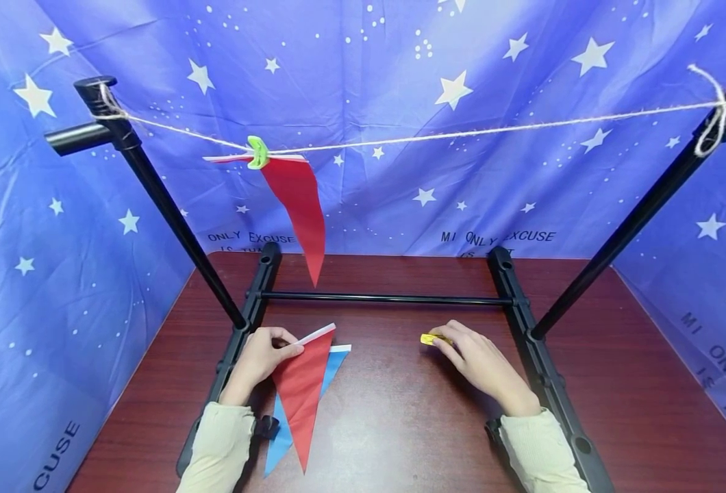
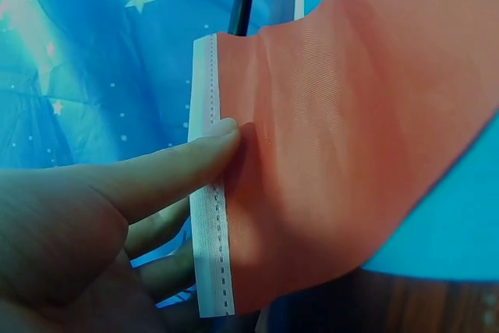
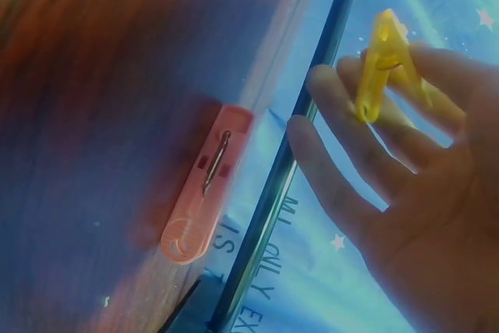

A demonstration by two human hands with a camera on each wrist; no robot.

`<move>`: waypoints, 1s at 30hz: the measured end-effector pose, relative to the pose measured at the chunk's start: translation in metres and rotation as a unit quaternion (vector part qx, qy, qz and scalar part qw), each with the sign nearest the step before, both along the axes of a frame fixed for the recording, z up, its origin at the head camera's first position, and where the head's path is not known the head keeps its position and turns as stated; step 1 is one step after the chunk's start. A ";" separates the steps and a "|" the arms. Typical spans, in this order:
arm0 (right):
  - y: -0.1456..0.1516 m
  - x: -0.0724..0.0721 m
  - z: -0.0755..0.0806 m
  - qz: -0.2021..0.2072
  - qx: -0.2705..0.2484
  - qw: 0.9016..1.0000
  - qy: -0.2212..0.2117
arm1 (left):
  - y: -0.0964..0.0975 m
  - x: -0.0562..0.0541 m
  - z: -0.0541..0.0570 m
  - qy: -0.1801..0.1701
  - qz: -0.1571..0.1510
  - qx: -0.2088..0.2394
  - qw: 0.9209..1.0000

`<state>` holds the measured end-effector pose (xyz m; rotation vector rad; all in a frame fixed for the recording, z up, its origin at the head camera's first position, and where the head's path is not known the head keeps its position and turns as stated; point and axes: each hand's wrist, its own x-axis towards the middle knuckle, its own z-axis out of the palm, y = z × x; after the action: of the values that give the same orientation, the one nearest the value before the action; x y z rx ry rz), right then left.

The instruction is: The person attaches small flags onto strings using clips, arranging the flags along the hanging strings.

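My left hand (image 1: 263,356) pinches the white top hem of a red pennant (image 1: 304,394), thumb over the front. In the left wrist view the thumb crosses the stitched hem (image 2: 209,247). Partly covered by the red cloth, a blue pennant (image 1: 281,431) shows behind it. In the right wrist view, thumb and fingers of my right hand (image 3: 421,161) pinch a yellow clothespin (image 3: 376,87). Below that hand a pink clothespin (image 3: 207,185) lies on the table, hidden in the head view. Another red pennant (image 1: 301,205) hangs from the string (image 1: 461,133) by a green clothespin (image 1: 257,153).
A black rack spans the table, with a left post (image 1: 172,212), a right post (image 1: 628,226) and a low crossbar (image 1: 387,298). The string is tied to both posts. A blue star-printed curtain (image 1: 369,75) surrounds the brown table (image 1: 400,424).
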<state>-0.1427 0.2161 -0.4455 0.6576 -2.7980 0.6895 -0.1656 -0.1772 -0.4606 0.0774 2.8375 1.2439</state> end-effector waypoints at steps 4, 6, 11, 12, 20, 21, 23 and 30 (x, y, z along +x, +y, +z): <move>0.000 0.001 0.001 0.000 -0.012 1.000 -0.002 | 0.001 0.002 0.005 0.005 -0.006 0.010 1.000; 0.000 0.002 0.002 -0.002 -0.016 1.000 -0.003 | 0.002 0.002 0.008 0.007 -0.009 0.016 1.000; -0.001 0.002 0.005 -0.008 -0.033 0.999 -0.003 | 0.004 0.003 0.013 0.016 -0.016 0.027 0.999; -0.001 0.002 0.005 -0.010 -0.040 0.999 -0.004 | 0.005 0.003 0.014 0.018 -0.016 0.029 0.999; 0.000 0.003 0.010 -0.008 -0.096 0.995 -0.006 | 0.011 0.005 0.024 0.030 -0.022 0.040 0.999; 0.000 0.003 0.010 -0.006 -0.100 0.995 -0.003 | 0.011 0.006 0.025 0.032 -0.023 0.041 0.998; 0.000 0.003 0.011 -0.004 -0.107 0.994 0.005 | 0.013 0.007 0.027 0.035 -0.026 0.042 0.998; 0.000 0.003 0.014 -0.001 -0.108 0.994 0.025 | 0.018 0.009 0.035 0.041 -0.030 0.050 0.997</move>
<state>-0.1392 0.2164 -0.4314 0.6222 -2.6280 0.9435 -0.1561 -0.1593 -0.4255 0.2205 2.8147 1.4015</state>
